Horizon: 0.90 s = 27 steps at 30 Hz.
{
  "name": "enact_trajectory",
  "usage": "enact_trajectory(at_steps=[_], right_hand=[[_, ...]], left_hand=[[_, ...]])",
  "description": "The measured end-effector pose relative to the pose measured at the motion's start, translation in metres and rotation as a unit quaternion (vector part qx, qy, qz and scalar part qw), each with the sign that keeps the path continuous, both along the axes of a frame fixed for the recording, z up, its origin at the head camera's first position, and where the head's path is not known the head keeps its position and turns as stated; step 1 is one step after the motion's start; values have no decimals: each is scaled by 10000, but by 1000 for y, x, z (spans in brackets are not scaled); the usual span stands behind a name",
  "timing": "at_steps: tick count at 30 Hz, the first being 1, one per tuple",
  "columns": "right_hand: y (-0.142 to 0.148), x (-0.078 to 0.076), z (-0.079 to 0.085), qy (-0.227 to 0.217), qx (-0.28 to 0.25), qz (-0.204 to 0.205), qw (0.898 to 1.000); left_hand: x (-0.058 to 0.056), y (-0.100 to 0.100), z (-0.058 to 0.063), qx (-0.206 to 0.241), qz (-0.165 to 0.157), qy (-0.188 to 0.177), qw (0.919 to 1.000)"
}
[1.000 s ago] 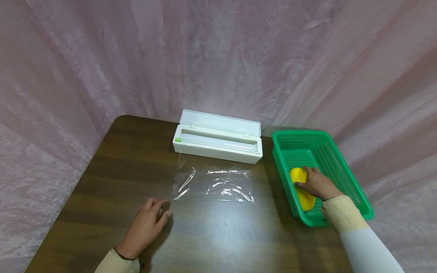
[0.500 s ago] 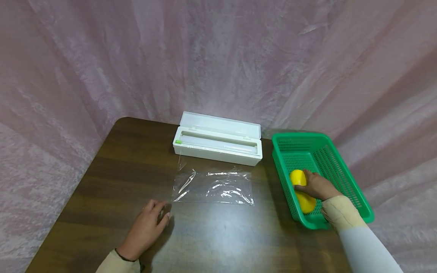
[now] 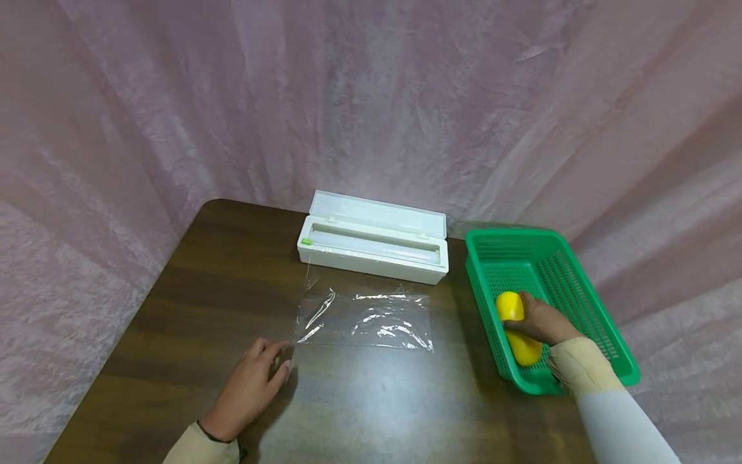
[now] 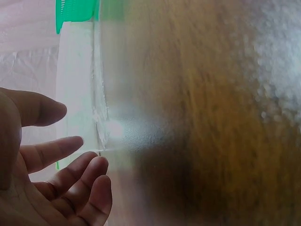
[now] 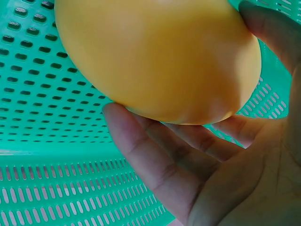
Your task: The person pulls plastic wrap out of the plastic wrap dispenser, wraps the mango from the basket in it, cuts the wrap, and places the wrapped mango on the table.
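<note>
In the head view, my right hand (image 3: 542, 319) reaches into the green basket (image 3: 594, 293) and grips a smooth, oblong yellow thing (image 3: 524, 351) round its middle. Its kind does not show. The right wrist view has the thumb on one side of the yellow thing (image 5: 160, 56) and the fingers under the other. My left hand (image 3: 246, 386) is by the table's front left, holding nothing, its fingers relaxed and slightly bent. Just beyond its fingertips lies a sheet of clear plastic film (image 3: 365, 319). The film leads back to a white wrap dispenser (image 3: 371, 261) with its lid raised.
A film roll (image 3: 373, 246) sits inside the dispenser, and a green slider (image 3: 306, 241) is at its left end. The basket stands right of the dispenser on the brown wooden table (image 3: 220, 283). A pink curtain (image 3: 371, 96) hangs behind the table.
My right hand's fingers have gone further round the yellow thing, whose near end has swung slightly right. My left hand keeps its place. The view has shifted a little.
</note>
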State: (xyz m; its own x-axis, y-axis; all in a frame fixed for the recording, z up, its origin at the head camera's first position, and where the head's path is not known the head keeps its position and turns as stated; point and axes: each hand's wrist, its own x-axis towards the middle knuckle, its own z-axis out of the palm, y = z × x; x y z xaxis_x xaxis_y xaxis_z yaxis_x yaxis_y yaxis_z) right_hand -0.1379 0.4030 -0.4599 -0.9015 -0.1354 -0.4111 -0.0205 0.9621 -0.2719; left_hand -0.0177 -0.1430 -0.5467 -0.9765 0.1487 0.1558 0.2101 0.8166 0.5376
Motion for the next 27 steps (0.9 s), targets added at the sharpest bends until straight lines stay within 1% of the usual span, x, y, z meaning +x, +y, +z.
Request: enact_trajectory(at_steps=[10, 15, 19, 24, 27], right_hand=[[-3, -2, 3, 113, -75, 64, 9999], [-4, -3, 8, 274, 34, 78, 9996], [-3, -1, 12, 379, 59, 98, 9992], [-1, 3, 18, 487, 17, 128, 9987], [-1, 3, 23, 556, 7, 140, 9984]], left_hand=[[1, -1, 2, 17, 16, 52, 10000], [1, 0, 2, 14, -20, 57, 10000], [1, 0, 3, 37, -55, 20, 10000], [1, 0, 3, 37, -98, 6, 9999], [2, 0, 3, 71, -92, 11, 9999]])
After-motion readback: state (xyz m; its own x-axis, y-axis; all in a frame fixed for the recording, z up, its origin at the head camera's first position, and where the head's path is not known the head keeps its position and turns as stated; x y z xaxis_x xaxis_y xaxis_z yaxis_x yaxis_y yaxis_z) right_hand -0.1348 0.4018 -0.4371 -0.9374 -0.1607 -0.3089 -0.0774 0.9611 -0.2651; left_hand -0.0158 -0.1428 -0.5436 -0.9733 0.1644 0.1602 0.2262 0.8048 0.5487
